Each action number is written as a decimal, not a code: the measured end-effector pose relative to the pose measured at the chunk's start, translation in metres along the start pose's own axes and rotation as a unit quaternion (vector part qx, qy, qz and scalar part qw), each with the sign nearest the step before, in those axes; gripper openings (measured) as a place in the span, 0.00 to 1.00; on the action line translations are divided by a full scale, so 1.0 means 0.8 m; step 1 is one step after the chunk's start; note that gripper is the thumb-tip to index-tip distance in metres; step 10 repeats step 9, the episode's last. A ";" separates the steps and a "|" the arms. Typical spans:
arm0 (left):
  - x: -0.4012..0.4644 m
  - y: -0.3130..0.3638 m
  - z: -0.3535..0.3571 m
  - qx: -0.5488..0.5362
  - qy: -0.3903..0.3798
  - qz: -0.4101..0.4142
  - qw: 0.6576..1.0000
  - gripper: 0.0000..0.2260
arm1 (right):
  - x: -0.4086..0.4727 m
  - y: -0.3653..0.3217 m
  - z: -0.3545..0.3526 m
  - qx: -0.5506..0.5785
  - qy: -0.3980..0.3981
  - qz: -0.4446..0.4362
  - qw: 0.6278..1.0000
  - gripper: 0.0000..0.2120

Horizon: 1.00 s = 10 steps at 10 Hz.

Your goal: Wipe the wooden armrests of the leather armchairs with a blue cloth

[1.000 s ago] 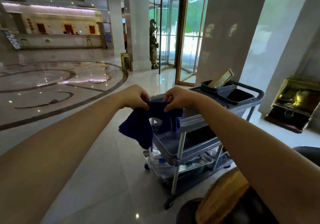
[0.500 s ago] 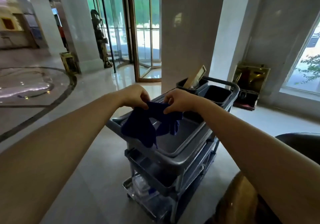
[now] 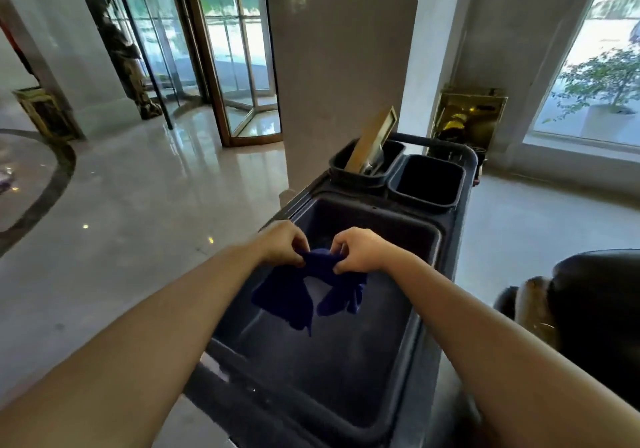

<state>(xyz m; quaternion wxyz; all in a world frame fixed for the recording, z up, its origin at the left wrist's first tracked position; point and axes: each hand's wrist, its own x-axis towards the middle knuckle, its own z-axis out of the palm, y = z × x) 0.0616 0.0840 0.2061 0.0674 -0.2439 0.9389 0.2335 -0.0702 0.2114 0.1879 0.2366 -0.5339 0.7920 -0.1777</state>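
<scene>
A dark blue cloth [image 3: 294, 295] hangs in two folds over the top tray of a grey service cart [image 3: 429, 323]. My left hand [image 3: 284, 243] pinches its upper edge on the left and my right hand [image 3: 360, 250] pinches it on the right, both fists close together. A dark leather armchair [image 3: 595, 309] stands at the right edge, with its wooden armrest [image 3: 535, 309] showing as a brown curved front beside the cart.
The cart's far end carries two black bins [image 3: 427, 179], one with a flat wooden-framed tool [image 3: 372, 139]. A large marble pillar [image 3: 339, 66] rises behind the cart. A glass revolving door [image 3: 235, 56] and a statue [image 3: 121, 45] are at the left, a gold stand [image 3: 467, 115] at the right.
I have stepped closer, so the view now looks down into the cart's top tray. Both hands still hold the cloth, now lower and closer together over the tray.
</scene>
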 end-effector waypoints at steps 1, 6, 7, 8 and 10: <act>0.050 -0.018 0.024 -0.008 -0.035 0.013 0.999 0.08 | 0.029 0.037 0.025 0.037 -0.001 0.057 0.998 0.12; 0.195 -0.094 0.159 -0.049 -0.232 0.075 0.969 0.08 | 0.069 0.139 0.159 0.144 0.024 0.301 0.942 0.12; 0.202 -0.102 0.176 -0.059 -0.253 0.076 0.963 0.09 | 0.067 0.141 0.178 0.147 0.035 0.330 0.932 0.11; 0.208 -0.103 0.180 -0.068 -0.276 0.078 0.955 0.12 | 0.067 0.145 0.182 0.139 0.029 0.348 0.927 0.10; 0.213 -0.097 0.164 -0.085 -0.291 0.073 0.950 0.14 | 0.066 0.145 0.169 0.141 0.035 0.359 0.922 0.10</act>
